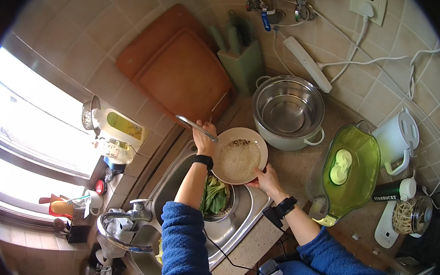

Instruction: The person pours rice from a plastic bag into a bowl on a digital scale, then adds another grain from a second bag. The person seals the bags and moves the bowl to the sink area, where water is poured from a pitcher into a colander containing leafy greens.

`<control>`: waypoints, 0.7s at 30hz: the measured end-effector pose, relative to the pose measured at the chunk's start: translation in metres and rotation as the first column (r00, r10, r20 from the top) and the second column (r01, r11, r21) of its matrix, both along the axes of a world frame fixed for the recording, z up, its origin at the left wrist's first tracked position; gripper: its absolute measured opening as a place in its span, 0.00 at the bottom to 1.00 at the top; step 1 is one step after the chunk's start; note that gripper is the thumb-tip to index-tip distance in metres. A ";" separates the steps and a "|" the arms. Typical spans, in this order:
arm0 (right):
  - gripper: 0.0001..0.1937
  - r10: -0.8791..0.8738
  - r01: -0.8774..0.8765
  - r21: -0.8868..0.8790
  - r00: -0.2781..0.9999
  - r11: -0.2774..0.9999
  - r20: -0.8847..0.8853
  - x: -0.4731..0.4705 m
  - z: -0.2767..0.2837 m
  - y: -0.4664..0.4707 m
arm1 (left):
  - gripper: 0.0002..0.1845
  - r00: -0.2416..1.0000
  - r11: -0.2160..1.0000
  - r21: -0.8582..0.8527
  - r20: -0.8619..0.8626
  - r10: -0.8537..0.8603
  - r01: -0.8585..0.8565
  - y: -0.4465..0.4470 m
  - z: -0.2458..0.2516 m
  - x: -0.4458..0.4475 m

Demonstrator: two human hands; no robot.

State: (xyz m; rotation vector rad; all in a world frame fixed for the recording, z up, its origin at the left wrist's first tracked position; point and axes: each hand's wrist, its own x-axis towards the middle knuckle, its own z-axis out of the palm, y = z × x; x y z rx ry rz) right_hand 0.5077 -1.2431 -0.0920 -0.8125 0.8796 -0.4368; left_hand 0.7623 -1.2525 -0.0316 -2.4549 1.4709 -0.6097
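A pale bowl (265,149) holds whitish grains (239,158), with a patch of dark grains at the far side. My right hand (269,181) grips its near right rim, thumb on top. My left hand (203,137) is at the bowl's left, behind a slim curved metal spout (195,126) whose tip ends by the bowl's rim. What its fingertips touch is partly hidden. Below the bowl, leafy greens (214,196) lie in a round metal basin (231,207) in the double sink (246,213).
A steel pot (288,112) stands right of the bowl. Beyond are brown cutting boards (185,77) and a green knife block (242,66). A green-lidded water pitcher (360,188) stands on the right counter. The main faucet (121,220) arches at left; a black cable (224,251) hangs across the sink's front.
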 end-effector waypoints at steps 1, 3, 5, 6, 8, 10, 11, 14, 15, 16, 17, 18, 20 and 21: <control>0.23 -0.004 0.005 -0.053 1.000 0.999 0.005 0.001 0.001 0.000 | 0.06 0.998 0.983 -0.179 -0.044 -0.034 0.026 0.010 0.003 -0.005; 0.24 -0.014 0.013 -0.106 1.000 0.994 -0.013 0.001 0.004 0.001 | 0.04 0.973 0.892 -0.452 -0.201 -0.111 0.009 0.035 0.010 -0.023; 0.26 -0.056 0.025 -0.212 0.988 0.977 -0.144 0.001 0.009 0.004 | 0.08 0.956 0.957 -0.286 -0.290 -0.045 -0.041 0.061 0.028 -0.033; 0.27 -0.072 0.026 -0.217 0.975 0.976 -0.208 0.001 0.011 0.005 | 0.09 0.945 0.952 -0.293 -0.328 -0.010 -0.092 0.074 0.036 -0.042; 0.27 -0.030 -0.038 -0.264 0.968 0.964 -0.248 0.001 0.015 0.007 | 0.16 0.906 0.940 -0.283 -0.419 0.059 -0.192 0.100 0.057 -0.060; 0.23 -0.006 -0.065 -0.259 0.964 0.964 -0.266 0.002 0.018 0.008 | 0.20 0.804 0.891 -0.359 -0.594 0.012 -0.279 0.125 0.081 -0.080; 0.23 -0.014 -0.049 -0.274 0.975 0.961 -0.221 0.002 0.018 0.009 | 0.22 0.734 0.863 -0.383 -0.679 -0.022 -0.329 0.138 0.093 -0.092; 0.22 -0.039 -0.015 -0.255 0.978 0.967 -0.206 0.003 0.018 0.007 | 0.22 0.652 0.794 -0.436 -0.755 -0.066 -0.424 0.174 0.119 -0.136; 0.21 -0.037 -0.024 -0.244 0.970 0.969 -0.241 0.002 0.018 0.005 | 0.21 0.628 0.773 -0.446 -0.774 -0.080 -0.452 0.185 0.127 -0.148; 0.21 -0.052 -0.017 -0.250 0.963 0.968 -0.266 0.001 0.018 0.004 | 0.21 0.654 0.763 -0.485 -0.749 -0.109 -0.428 0.198 0.133 -0.161; 0.20 -0.035 -0.034 -0.249 0.963 0.968 -0.268 -0.001 0.018 0.003 | 0.20 0.633 0.752 -0.500 -0.760 -0.145 -0.429 0.209 0.138 -0.172; 0.20 -0.036 -0.035 -0.264 0.965 0.964 -0.260 -0.001 0.019 0.003 | 0.20 0.623 0.749 -0.494 -0.770 -0.141 -0.441 0.220 0.143 -0.181; 0.21 -0.007 -0.075 -0.262 0.954 0.962 -0.299 -0.004 0.021 0.000 | 0.20 0.577 0.744 -0.471 -0.805 -0.142 -0.474 0.241 0.148 -0.198; 0.21 0.010 -0.097 -0.284 0.956 0.954 -0.294 -0.005 0.022 -0.002 | 0.21 0.550 0.745 -0.436 -0.828 -0.112 -0.505 0.251 0.150 -0.206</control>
